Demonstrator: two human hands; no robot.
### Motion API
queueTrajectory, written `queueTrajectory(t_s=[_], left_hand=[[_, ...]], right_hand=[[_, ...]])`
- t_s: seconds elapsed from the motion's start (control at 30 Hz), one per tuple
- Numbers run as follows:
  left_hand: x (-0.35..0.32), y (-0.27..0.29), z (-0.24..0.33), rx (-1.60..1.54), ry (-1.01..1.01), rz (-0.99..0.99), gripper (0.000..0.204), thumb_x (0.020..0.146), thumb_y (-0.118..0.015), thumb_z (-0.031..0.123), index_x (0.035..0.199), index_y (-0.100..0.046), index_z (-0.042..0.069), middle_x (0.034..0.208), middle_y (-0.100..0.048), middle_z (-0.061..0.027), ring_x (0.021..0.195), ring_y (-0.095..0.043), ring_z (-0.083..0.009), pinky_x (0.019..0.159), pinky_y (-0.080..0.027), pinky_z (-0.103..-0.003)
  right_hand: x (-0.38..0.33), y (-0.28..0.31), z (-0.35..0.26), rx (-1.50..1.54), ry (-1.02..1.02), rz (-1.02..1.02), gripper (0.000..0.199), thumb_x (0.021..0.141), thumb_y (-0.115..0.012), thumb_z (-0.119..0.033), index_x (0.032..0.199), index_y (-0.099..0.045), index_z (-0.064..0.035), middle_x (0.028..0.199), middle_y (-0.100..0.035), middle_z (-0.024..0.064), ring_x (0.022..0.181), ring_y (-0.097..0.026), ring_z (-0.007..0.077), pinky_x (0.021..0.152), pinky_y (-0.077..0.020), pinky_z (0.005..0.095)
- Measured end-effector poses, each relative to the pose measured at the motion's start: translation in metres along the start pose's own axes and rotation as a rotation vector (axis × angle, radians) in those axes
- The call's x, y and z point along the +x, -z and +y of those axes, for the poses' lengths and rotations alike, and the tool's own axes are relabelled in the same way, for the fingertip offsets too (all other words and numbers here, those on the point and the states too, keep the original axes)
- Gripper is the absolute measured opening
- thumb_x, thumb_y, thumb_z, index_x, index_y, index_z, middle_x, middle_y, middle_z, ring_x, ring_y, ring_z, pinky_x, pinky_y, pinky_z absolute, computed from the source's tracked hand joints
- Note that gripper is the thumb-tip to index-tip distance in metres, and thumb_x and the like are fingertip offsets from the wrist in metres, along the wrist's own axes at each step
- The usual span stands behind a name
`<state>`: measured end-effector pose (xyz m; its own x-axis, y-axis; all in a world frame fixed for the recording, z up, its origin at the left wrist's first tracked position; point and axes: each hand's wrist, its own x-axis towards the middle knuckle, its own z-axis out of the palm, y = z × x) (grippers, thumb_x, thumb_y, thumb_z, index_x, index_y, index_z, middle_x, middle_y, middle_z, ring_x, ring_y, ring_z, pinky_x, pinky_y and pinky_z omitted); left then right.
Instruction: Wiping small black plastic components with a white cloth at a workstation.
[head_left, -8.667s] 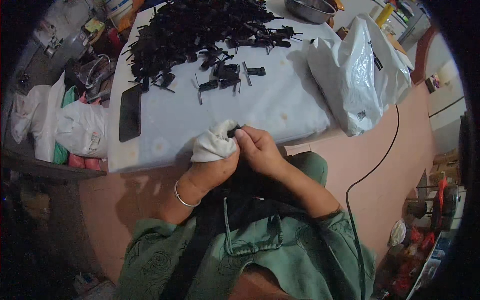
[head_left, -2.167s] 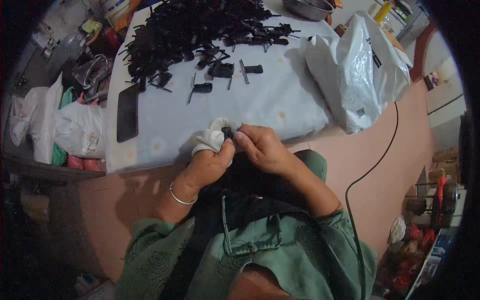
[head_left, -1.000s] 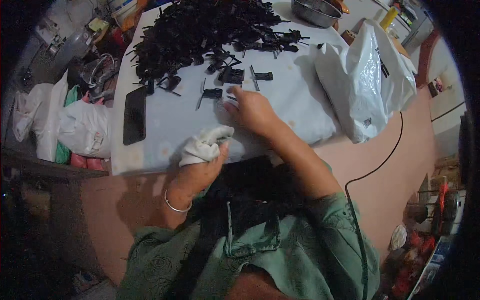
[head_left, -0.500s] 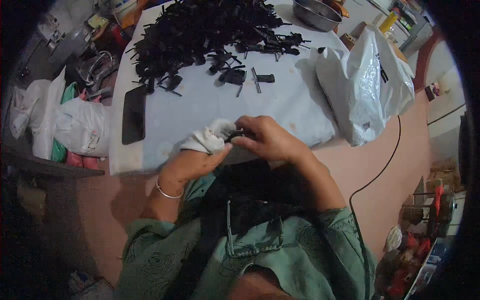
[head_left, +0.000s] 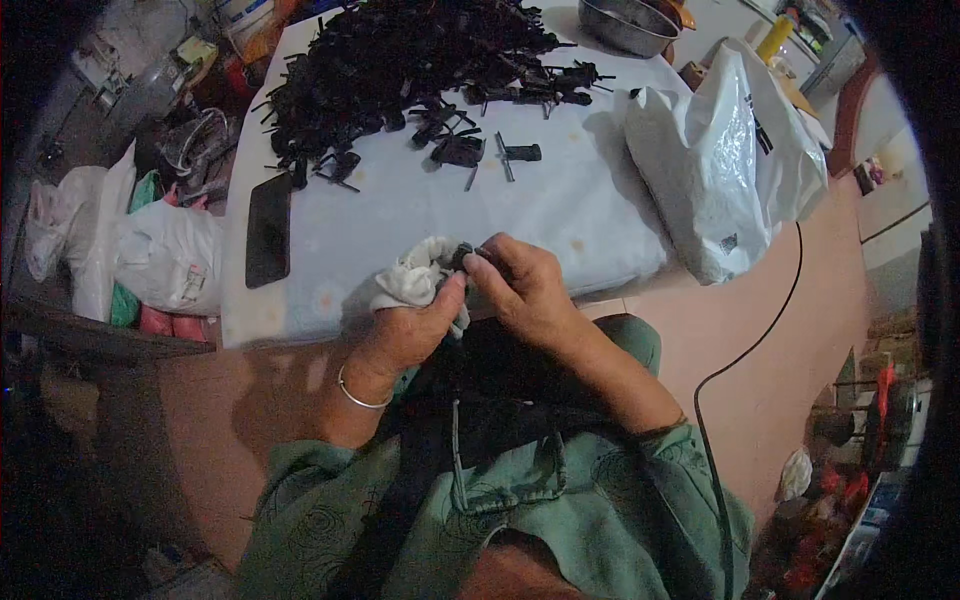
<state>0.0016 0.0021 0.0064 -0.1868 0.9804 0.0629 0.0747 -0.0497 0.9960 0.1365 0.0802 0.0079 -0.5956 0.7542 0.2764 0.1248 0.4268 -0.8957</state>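
Note:
Over the near edge of the table my two hands meet at a small black plastic part (head_left: 465,256). White cloth (head_left: 410,277) wraps the fingers of my left hand (head_left: 418,325), whose bare thumb presses toward the part. My right hand (head_left: 525,285) pinches the same part between thumb and fingers, hiding much of it. Beyond my hands, one black piece with a thin grey rod (head_left: 520,154) lies apart, near another black piece (head_left: 458,150). A large heap of similar black parts (head_left: 400,80) covers the far side of the table.
The table (head_left: 590,220) has a pale cover. A dark phone (head_left: 268,230) lies at its left edge. At the right stands a white plastic bag (head_left: 700,180), with a metal bowl (head_left: 630,28) behind it. A black cable (head_left: 745,368) runs down at the right; more bags (head_left: 165,255) sit left.
My hands have shifted slightly, and the black part between them is now turned more upward. My left wrist has moved a little to the right. The heap and loose pieces stay put.

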Motion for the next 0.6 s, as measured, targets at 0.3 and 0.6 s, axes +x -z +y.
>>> queueTrajectory(t_s=[0.3,0.6], left_hand=[[-0.001,-0.01,0.008,0.522,-0.277,0.152,0.022,0.078,-0.054,0.005,0.099,-0.053,-0.001,0.081,-0.057,-0.0089,0.07,-0.055,-0.0182,0.063,-0.046,-0.028],[0.004,-0.008,-0.01,0.492,-0.44,0.192,0.017,0.078,-0.056,0.009,0.093,-0.052,0.002,0.078,-0.056,-0.0087,0.068,-0.055,-0.0204,0.061,-0.045,-0.031]], right_hand=[[-0.004,-0.006,0.014,0.16,-0.035,-0.145,0.025,0.089,-0.046,-0.019,0.073,-0.051,0.0007,0.056,-0.047,0.0103,0.052,-0.044,0.0139,0.049,-0.0376,0.031],[-0.002,-0.002,0.013,0.301,-0.102,-0.177,0.025,0.089,-0.047,-0.019,0.076,-0.053,0.0009,0.061,-0.051,0.0013,0.058,-0.044,0.0079,0.054,-0.0404,0.026]])
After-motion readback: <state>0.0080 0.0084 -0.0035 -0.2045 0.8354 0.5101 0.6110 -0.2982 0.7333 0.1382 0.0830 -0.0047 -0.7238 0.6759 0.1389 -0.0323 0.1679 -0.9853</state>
